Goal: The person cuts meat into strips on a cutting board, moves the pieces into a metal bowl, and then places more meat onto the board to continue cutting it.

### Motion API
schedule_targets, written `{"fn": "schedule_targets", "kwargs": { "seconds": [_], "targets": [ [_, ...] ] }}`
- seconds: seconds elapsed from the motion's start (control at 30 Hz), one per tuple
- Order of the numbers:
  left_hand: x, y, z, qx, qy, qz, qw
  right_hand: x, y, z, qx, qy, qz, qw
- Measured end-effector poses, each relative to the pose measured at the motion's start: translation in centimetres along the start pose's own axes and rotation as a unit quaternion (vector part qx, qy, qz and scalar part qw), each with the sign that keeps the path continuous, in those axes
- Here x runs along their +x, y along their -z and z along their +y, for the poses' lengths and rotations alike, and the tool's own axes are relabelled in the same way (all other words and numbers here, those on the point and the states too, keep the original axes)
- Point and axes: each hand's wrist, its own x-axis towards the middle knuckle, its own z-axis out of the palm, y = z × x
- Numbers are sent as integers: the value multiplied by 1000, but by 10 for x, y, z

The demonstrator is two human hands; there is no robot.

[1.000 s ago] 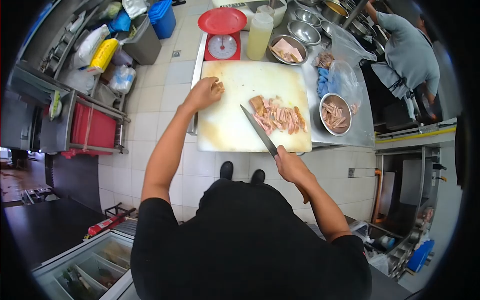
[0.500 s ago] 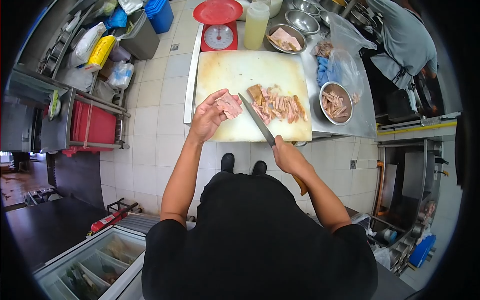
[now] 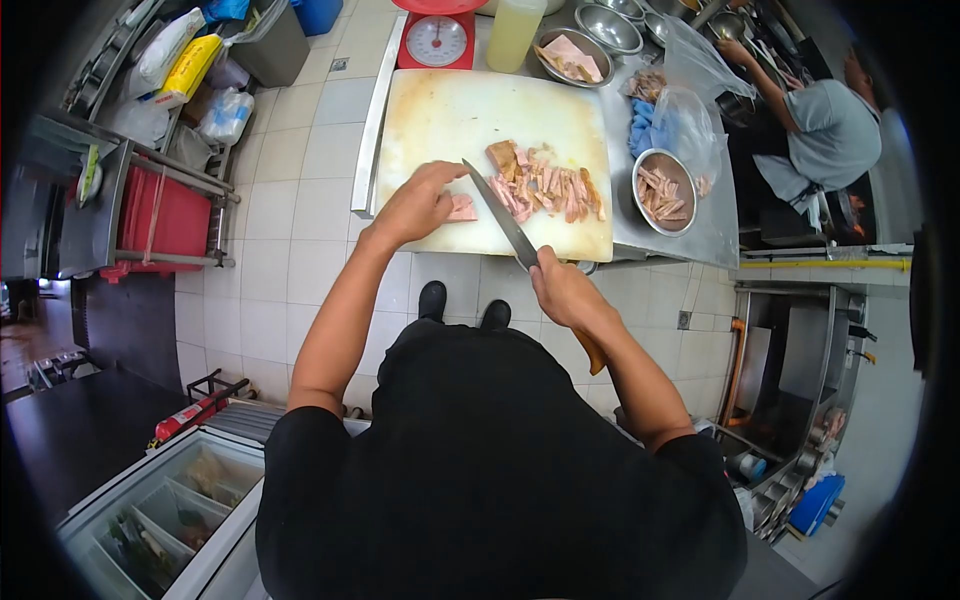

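Note:
My right hand [image 3: 568, 290] is wrapped round the wooden handle of a long knife [image 3: 505, 222]. The blade slants up and left over the white cutting board [image 3: 430, 110], its tip close to my left fingertips. Palm down at the board's left side, my left hand [image 3: 415, 205] has its fingers stretched out and apart from the thumb. A pink slab of meat [image 3: 462, 209] lies on the board by that thumb, partly hidden by the hand. Right of the blade is a row of cut meat strips [image 3: 560, 192], with a browned chunk [image 3: 502, 156] at its upper left.
A metal bowl of meat strips [image 3: 665, 192] stands right of the board. Behind it are another bowl with a meat slab [image 3: 572, 60], a bottle of yellowish liquid [image 3: 515, 35] and a red scale [image 3: 437, 42]. Plastic bags [image 3: 690, 130] lie at right. A co-worker [image 3: 835, 130] is beyond.
My left hand has turned palm down and lowered the meat slab onto the board, its fingers opening. The knife remains in my right hand. The co-worker's arm has come into view.

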Motion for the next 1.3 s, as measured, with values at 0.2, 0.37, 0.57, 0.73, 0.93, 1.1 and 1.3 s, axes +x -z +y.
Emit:
{"fn": "schedule_targets", "kwargs": {
  "seconds": [0.2,0.37,0.57,0.73,0.93,1.1,1.3],
  "targets": [
    [-19,-10,1,-12,11,40,999,-11,1,-13,-8,7,6,1000],
    [-20,-18,6,7,-10,63,998,-17,-7,-23,-37,25,27,999],
    [-20,-19,5,15,-4,53,998,-24,8,-50,-82,-22,-54,995],
    [-22,-24,-3,-6,-23,64,998,13,-37,-31,-60,20,-1,998],
    [-25,-24,0,-20,-12,119,993,14,-12,-37,-70,22,4,997],
    [-26,-24,0,-19,4,99,995,-1,-14,-47,-72,1,-34,997],
    [-31,-19,-1,-36,0,100,994,21,-27,-31,-64,33,15,997]
  ]
}}
